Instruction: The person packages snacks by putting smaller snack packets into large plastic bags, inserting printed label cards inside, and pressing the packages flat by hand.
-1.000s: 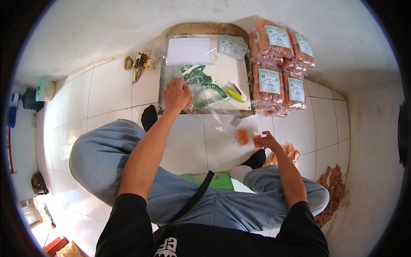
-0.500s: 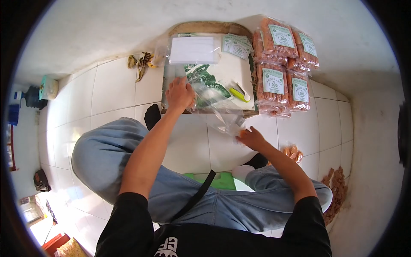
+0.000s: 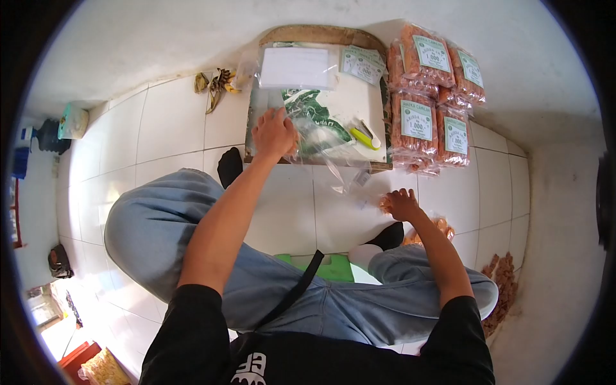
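Observation:
My left hand [image 3: 276, 133] rests at the front left of a low table [image 3: 253, 128], its fingers curled on a clear plastic bag [image 3: 337, 168]. A little orange shows beside that palm, partly hidden. The bag droops over the table's front edge toward my right hand [image 3: 402, 205]. Above the floor, that hand is closed on a small orange snack packet [image 3: 385, 204]; its fingers hide much of it. On the tabletop lie a green-handled cutting tool [image 3: 364, 136], printed labels [image 3: 363, 65] and a white paper stack [image 3: 294, 68] under clear plastic.
Large labelled snack packs [image 3: 416, 125] are stacked right of the table. Small orange packets [image 3: 444, 227] lie by my right knee, and a brown pile [image 3: 502, 289] lies by the wall. A banana bunch [image 3: 224, 83] sits left of the table. A green stool [image 3: 337, 268] is near my legs.
My right hand has moved right, away from the bag's hanging end, and an orange packet now shows in its fingers. My left hand stays on the bag. The view has shifted slightly.

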Demonstrator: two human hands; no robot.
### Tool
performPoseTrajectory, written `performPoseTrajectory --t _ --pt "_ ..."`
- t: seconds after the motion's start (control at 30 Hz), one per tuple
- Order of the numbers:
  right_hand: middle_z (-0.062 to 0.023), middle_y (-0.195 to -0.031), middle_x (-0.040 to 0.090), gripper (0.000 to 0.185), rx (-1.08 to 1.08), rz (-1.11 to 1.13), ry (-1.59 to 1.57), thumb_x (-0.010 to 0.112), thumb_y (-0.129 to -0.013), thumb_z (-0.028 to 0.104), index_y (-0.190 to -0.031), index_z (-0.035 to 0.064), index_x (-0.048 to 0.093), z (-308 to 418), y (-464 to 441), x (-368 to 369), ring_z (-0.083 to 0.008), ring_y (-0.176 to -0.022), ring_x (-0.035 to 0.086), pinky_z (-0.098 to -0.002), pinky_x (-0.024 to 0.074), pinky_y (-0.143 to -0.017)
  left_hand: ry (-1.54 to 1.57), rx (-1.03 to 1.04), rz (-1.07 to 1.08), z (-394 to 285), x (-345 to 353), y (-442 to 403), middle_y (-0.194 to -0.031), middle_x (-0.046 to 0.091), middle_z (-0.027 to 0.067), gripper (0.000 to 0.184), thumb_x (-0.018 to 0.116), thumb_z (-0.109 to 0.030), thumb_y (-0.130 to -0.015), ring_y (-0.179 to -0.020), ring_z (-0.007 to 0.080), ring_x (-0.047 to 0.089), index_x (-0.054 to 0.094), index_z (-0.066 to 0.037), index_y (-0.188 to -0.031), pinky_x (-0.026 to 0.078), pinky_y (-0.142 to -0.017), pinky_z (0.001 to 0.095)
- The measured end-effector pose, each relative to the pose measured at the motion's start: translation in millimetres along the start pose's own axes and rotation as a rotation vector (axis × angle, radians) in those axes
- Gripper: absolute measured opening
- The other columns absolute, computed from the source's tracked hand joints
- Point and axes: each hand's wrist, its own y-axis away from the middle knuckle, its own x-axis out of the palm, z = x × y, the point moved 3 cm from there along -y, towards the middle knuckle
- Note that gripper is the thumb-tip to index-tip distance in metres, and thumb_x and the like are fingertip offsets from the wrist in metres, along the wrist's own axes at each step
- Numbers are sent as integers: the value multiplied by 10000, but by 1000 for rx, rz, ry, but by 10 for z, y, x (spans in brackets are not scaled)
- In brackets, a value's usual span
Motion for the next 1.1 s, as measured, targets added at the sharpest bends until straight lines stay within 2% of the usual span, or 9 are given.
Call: performPoseTrajectory --t 0.17,0.27,0.37,0.5,0.57,0.67,0.77,1.0,1.1 --pt "-172 -1418 420 694 264 290 -416 541 -890 410 -1492 181 281 -207 178 157 -381 -1325 390 -589 276 -1079 -11 -23 23 0 6 -21 -1411 460 103 429 462 -322 -944 -1315 297 397 550 -144 -1325 318 -1051 514" --pt "-202 -1376 438 756 254 269 -546 532 -876 507 -1513 217 249 -344 109 513 -412 -1302 414 -597 303 -1062 -4 -28 41 -14 -25 -13 -1412 461 97 433 458 -323 -945 -1320 291 395 546 -147 -1331 309 -1061 511" --pt "-205 -1423 394 736 226 340 -340 523 -879 397 -1515 180 224 -259 218 310 -408 -1329 380 -543 317 -1073 -8 -35 36 -7 -11 -18 -1421 453 89 431 458 -321 -946 -1328 287 387 545 -146 -1331 301 -1069 504" --pt "-228 -1399 400 742 135 343 -282 522 -883 392 -1512 141 217 -240 252 218 -419 -1309 396 -520 352 -1060 -15 -28 49 -15 -18 -26 -1430 442 84 431 455 -319 -949 -1335 285 377 542 -144 -1333 298 -1072 500" --pt "-240 -1358 418 709 81 313 -442 515 -890 407 -1472 86 268 -196 272 204 -418 -1277 424 -520 403 -1022 -7 -35 58 -17 -24 -21 -1436 434 83 432 454 -321 -951 -1339 285 371 538 -140 -1334 297 -1074 495" --pt "-210 -1298 469 604 18 181 -441 580 -880 403 -1381 132 378 -122 280 333 -411 -1221 476 -550 422 -997 -4 -41 68 -29 -50 -13 -1435 435 84 431 452 -321 -952 -1340 289 369 538 -140 -1334 296 -1075 492" --pt "-213 -1286 466 557 145 159 -321 563 -889 368 -1333 84 383 -36 270 492 -402 -1198 496 -559 450 -958 -3 -40 69 -39 -62 -12 -1434 436 91 429 451 -319 -953 -1337 294 373 539 -141 -1333 302 -1072 496" --pt "-205 -1250 477 508 97 129 -351 539 -900 267 -1323 57 353 99 256 345 -393 -1169 511 -548 466 -929 -1 -17 28 -7 -29 -18 -1414 457 104 425 470 -309 -938 -1314 303 404 555 -135 -1316 331 -1050 510" --pt "-203 -1217 490 545 94 -144 -402 561 -875 211 -1355 45 364 230 240 147 -394 -1137 518 -506 500 -888 9 -20 29 -28 -43 -7 -1403 468 104 418 476 -303 -932 -1304 305 413 564 -132 -1303 337 -1043 513"
